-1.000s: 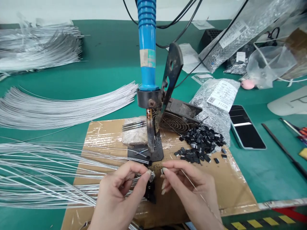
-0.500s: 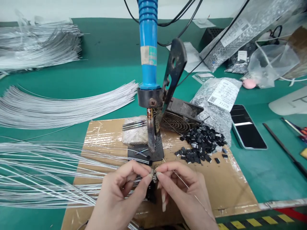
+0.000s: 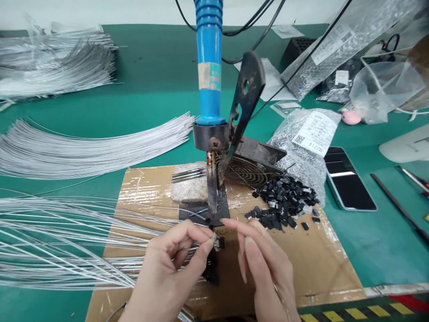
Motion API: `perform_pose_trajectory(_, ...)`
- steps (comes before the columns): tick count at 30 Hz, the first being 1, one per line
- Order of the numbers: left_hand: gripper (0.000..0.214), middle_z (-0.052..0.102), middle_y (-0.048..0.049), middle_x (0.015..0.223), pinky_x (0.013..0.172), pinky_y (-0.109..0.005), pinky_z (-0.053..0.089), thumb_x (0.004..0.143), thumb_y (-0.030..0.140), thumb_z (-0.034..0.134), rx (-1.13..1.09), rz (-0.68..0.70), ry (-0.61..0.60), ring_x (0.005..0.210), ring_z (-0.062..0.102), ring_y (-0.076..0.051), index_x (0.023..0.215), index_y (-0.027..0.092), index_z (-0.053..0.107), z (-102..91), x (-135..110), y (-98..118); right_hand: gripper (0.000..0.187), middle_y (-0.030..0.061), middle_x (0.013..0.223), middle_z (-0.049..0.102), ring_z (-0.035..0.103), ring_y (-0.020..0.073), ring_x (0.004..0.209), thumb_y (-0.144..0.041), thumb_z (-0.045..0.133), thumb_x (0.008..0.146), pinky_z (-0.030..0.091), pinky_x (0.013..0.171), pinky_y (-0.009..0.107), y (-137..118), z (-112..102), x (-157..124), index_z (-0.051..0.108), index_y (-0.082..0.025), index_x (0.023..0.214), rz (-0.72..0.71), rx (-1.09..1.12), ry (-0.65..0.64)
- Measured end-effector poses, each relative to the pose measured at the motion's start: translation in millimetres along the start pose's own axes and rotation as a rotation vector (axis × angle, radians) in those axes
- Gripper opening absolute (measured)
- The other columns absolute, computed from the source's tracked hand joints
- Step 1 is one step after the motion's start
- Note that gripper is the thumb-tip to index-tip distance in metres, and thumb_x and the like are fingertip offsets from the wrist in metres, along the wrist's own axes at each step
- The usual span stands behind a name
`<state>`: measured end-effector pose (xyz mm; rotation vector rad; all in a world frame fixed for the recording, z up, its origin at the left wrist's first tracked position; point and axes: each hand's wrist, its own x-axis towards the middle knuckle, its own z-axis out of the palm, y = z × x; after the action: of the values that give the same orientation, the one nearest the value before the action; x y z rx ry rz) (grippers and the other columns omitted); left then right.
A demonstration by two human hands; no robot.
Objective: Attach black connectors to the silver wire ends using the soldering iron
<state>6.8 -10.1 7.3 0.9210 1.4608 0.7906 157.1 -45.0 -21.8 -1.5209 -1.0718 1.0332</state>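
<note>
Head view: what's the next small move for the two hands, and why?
Probably nudge the left hand forward so the wire end with its small black part meets the soldering iron tip. Its grip pinches the wire end just short of that tip, and the right hand hovers open beside it, holding nothing I can see.

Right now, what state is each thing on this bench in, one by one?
left hand, pinched shut on wires.
right hand, open, fingers beside the pinch.
soldering iron, upright in its stand, tip down.
phone, lying flat, screen dark.
black parts, loose heap on cardboard.
</note>
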Motion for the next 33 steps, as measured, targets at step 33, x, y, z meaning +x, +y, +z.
perform_pose_trajectory(33, 0.013, 0.075, 0.0003, 0.077, 0.047, -0.018, 0.033, 0.084, 0.021, 0.075, 0.104, 0.197, 0.039, 0.052, 0.045, -0.007, 0.072, 0.019, 0.071, -1.6, 20.7, 7.6, 0.025, 0.0039, 0.119, 0.083, 0.08, 0.0207, 0.108, -0.022, 0.064, 0.094, 0.06, 0.089, 0.025, -17.2, 0.1, 13.9, 0.052, -0.026, 0.073, -0.009, -0.045, -0.017)
